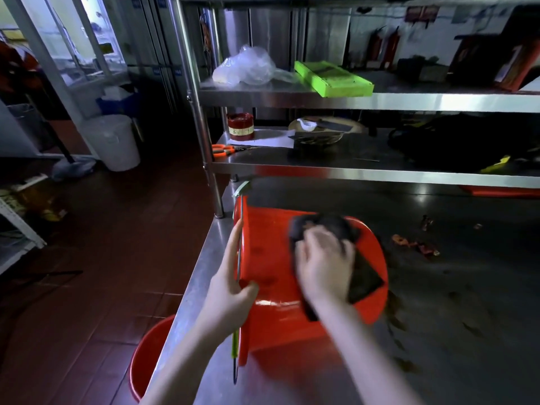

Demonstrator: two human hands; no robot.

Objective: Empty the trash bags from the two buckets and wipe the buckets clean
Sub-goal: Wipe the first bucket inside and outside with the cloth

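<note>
Steel shelving [321, 99] fills the background of a dim kitchen, above a steel table [204, 258] on which the work is done. One red bucket [271, 287] is laid on its side on the table, near its left edge, rim to the left; a second bucket [152, 355] stands on the tiled floor [117, 244] just below that edge, half hidden by the table. No trash bag is seen in either.

The rim and wire handle are gripped by the left hand [230, 290], fingers closed around them. A dark cloth [362, 279] is pressed flat on the bucket's outer wall under the right hand [324, 264], fingers spread over it.

For a good wipe, the bucket is best held firmly at the rim and turned bit by bit, so that each part of the wall is covered with overlapping strokes.

The right hand and cloth are blurred. The inside of the tipped bucket is hidden, so its cleanness cannot be judged. Scraps [415, 247] on the table are too small to identify.
</note>
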